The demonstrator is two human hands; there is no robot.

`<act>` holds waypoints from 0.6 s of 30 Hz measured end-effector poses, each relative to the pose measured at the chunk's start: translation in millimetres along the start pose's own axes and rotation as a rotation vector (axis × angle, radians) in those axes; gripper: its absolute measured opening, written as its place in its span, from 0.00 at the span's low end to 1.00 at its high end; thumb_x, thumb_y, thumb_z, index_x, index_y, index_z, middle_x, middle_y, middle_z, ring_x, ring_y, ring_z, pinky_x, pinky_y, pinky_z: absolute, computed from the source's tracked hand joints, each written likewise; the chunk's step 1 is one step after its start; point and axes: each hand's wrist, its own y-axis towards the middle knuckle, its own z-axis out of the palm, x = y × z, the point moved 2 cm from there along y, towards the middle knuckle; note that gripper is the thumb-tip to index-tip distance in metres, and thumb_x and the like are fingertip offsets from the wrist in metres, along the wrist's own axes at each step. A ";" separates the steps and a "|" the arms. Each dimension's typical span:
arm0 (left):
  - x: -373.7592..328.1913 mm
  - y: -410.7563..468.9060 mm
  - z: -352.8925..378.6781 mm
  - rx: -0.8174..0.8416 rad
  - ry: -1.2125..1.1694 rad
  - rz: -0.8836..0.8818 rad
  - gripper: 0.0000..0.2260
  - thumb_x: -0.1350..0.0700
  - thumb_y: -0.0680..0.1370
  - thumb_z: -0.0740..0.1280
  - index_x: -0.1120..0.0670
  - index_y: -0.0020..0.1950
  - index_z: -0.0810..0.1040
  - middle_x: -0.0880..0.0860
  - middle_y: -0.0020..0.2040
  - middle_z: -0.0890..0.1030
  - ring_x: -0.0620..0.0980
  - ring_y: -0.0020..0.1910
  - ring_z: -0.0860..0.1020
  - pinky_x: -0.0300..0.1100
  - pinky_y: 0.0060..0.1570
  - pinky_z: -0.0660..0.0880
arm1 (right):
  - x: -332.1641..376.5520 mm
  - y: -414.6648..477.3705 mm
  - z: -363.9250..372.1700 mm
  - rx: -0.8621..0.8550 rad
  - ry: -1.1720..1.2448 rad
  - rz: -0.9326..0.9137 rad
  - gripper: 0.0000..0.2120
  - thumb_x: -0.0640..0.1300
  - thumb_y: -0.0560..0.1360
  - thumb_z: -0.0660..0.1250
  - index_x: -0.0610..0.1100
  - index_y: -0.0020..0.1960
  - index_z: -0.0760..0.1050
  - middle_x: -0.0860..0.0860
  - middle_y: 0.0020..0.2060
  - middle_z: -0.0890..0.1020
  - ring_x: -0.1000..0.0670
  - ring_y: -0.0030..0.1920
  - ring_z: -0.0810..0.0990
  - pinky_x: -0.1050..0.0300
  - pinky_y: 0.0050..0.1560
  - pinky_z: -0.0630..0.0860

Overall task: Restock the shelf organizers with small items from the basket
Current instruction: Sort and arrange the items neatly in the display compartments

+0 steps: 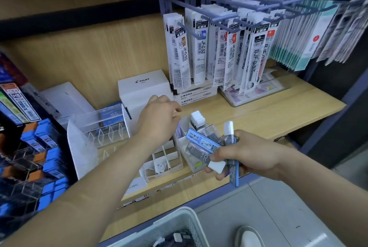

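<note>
- Cases (201, 140) of pencil lead fan from our gripping right hand (253, 157), just beside the organizer (148, 171)
- Light, stiff, slick, we judge; pinch flat sides
- Left hand (159, 119) curls its fingers; whether it holds anything we cannot tell

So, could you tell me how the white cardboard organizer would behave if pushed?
The white cardboard organizer looks thin-walled with mostly empty cells, so probably light and apt to slide. Its slim dividers would likely bend if squeezed.

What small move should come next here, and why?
Probably the left hand takes one of the lead cases that the right hand grips and slots it into the white organizer, whose front compartments show empty.
</note>
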 end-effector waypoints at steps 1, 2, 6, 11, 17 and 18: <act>-3.2 0.4 -7.9 -0.013 -0.113 -0.035 0.06 0.54 0.77 0.67 0.49 0.51 0.83 0.48 0.47 0.81 0.45 0.45 0.72 0.38 0.45 0.68 | 0.1 -0.1 0.4 0.003 0.019 -0.004 0.10 0.40 0.77 0.66 0.39 0.57 0.77 0.46 0.44 0.87 0.51 0.37 0.84 0.56 0.38 0.69; -6.4 1.3 -16.9 0.021 -0.289 -0.080 0.05 0.54 0.76 0.68 0.50 0.48 0.83 0.46 0.44 0.83 0.43 0.40 0.75 0.38 0.43 0.71 | 0.1 -0.1 0.5 0.003 0.040 -0.007 0.10 0.40 0.77 0.66 0.38 0.57 0.77 0.45 0.44 0.87 0.51 0.37 0.83 0.57 0.38 0.69; -25.0 -5.5 -49.8 0.496 -0.725 -0.056 0.09 0.48 0.75 0.69 0.52 0.46 0.84 0.47 0.37 0.83 0.44 0.33 0.73 0.37 0.33 0.72 | 1.1 0.8 0.7 0.002 0.103 -0.017 0.09 0.39 0.77 0.65 0.39 0.55 0.78 0.43 0.45 0.86 0.48 0.37 0.82 0.56 0.41 0.75; -24.7 -16.1 -55.1 0.564 -0.751 -0.030 0.07 0.60 0.70 0.75 0.57 0.47 0.85 0.55 0.31 0.79 0.45 0.27 0.73 0.35 0.29 0.72 | 7.3 2.0 6.4 -0.007 0.210 -0.044 0.05 0.38 0.76 0.66 0.41 0.51 0.79 0.41 0.43 0.86 0.49 0.33 0.80 0.59 0.35 0.77; -1.0 -15.3 -57.3 0.430 -0.899 -0.132 0.02 0.62 0.72 0.72 0.57 0.44 0.83 0.52 0.33 0.83 0.45 0.31 0.78 0.39 0.37 0.77 | 10.0 4.8 8.7 -0.009 0.250 -0.075 0.04 0.39 0.76 0.67 0.44 0.47 0.81 0.41 0.44 0.86 0.50 0.32 0.79 0.55 0.42 0.74; 2.8 -14.8 -57.6 0.405 -0.884 -0.125 0.02 0.62 0.72 0.73 0.57 0.43 0.84 0.53 0.33 0.82 0.47 0.33 0.77 0.41 0.39 0.75 | 10.4 5.0 8.9 -0.012 0.237 -0.075 0.04 0.40 0.76 0.67 0.44 0.47 0.80 0.41 0.44 0.86 0.49 0.32 0.79 0.55 0.41 0.74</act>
